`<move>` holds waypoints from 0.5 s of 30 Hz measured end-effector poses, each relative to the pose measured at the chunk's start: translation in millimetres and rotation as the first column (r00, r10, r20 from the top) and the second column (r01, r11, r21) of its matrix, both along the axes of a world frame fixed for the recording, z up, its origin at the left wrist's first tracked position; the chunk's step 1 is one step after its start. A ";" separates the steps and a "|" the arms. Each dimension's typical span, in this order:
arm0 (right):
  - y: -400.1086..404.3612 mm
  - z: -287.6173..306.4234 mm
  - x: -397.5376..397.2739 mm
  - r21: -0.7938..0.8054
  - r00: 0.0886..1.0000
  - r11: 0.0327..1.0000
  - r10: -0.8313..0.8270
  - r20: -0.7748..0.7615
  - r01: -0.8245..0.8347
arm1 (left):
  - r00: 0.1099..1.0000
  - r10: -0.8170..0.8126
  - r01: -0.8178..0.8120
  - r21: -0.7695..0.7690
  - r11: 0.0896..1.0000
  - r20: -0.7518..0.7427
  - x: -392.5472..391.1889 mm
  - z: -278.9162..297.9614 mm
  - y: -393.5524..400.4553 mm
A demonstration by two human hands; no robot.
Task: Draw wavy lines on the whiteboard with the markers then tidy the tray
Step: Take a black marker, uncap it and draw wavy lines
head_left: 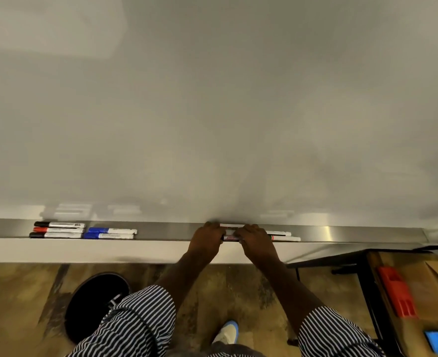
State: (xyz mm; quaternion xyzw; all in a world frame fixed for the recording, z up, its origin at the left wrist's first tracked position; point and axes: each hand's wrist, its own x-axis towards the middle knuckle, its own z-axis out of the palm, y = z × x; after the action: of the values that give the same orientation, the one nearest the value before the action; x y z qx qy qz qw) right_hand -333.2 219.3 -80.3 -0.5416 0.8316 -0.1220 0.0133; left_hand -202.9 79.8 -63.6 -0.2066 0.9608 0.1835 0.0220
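Along the blank whiteboard [212, 99], its metal tray [341, 234] holds light, stiff, slippery markers [230, 237] at six o'clock, both the left hand [207, 240] and the right hand [256, 242] curled round their barrels, the best hold.

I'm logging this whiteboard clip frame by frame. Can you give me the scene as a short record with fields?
whiteboard: blank, no lines visible
tray: metal ledge under the board
left group: two black-capped markers and one red-capped marker, side by side
blue markers: two, just right of that group
left hand: on markers at tray centre
right hand: on the same markers
markers under hands: count unclear
right markers: two, beside right hand
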 end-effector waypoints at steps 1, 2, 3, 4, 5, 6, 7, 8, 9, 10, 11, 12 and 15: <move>0.1 -1.0 -1.7 0.007 1.000 1.000 0.004 0.004 -0.004 | 1.000 0.003 -0.003 0.001 1.000 -0.007 -1.1 0.0 -0.8; 0.3 -1.8 -3.8 0.004 1.000 1.000 0.007 0.015 -0.007 | 1.000 0.009 -0.008 0.015 1.000 -0.017 -1.7 -0.5 -1.6; 0.3 -0.6 -5.8 -0.012 0.999 1.000 0.011 0.034 -0.010 | 0.999 0.023 -0.021 0.044 0.999 -0.038 -1.9 0.3 -3.0; 0.5 1.9 -7.7 -0.038 0.998 0.999 0.011 0.063 -0.009 | 0.996 0.045 -0.039 0.081 0.996 -0.072 -1.6 1.8 -4.3; 1.1 6.3 -9.1 -0.066 0.994 0.998 0.008 0.113 -0.001 | 0.990 0.077 -0.063 0.120 0.991 -0.117 -0.8 4.7 -5.8; 2.2 12.9 -9.7 -0.099 0.982 0.995 0.001 0.188 0.018 | 0.980 0.113 -0.087 0.162 0.983 -0.161 0.4 8.7 -7.8; 4.4 22.9 -9.3 -0.130 0.960 0.990 -0.017 0.281 0.055 | 0.969 0.155 -0.112 0.215 0.970 -0.192 2.0 14.4 -9.6; 6.6 33.5 -8.9 -0.159 0.922 0.981 -0.039 0.384 0.108 | 0.954 0.207 -0.142 0.284 0.948 -0.214 4.1 21.2 -11.5; 8.8 45.9 -7.7 -0.184 0.869 0.968 -0.057 0.492 0.168 | 0.933 0.273 -0.172 0.376 0.911 -0.234 6.6 29.9 -13.0; 10.8 58.5 -6.4 -0.209 0.802 0.952 -0.058 0.594 0.224 | 0.907 0.338 -0.187 0.479 0.858 -0.252 9.3 39.6 -13.5; 12.0 72.2 -4.0 -0.235 0.731 0.932 -0.044 0.681 0.275 | 0.878 0.391 -0.181 0.565 0.805 -0.276 11.9 50.7 -13.3; 13.3 86.0 -1.0 -0.251 0.649 0.909 -0.028 0.760 0.332 | 0.852 0.426 -0.156 0.629 0.761 -0.304 14.4 62.1 -11.7; 15.7 128.5 10.5 -0.263 0.382 0.800 0.046 0.923 0.539 | 0.771 0.499 -0.042 0.751 0.659 -0.395 20.1 102.8 -3.0</move>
State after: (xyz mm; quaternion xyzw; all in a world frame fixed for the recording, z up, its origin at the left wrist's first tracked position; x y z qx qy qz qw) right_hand -322.6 235.0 48.2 -0.2330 0.6970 -0.6147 0.2864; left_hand -182.8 76.8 39.2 -0.2653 0.7305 0.5899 -0.2190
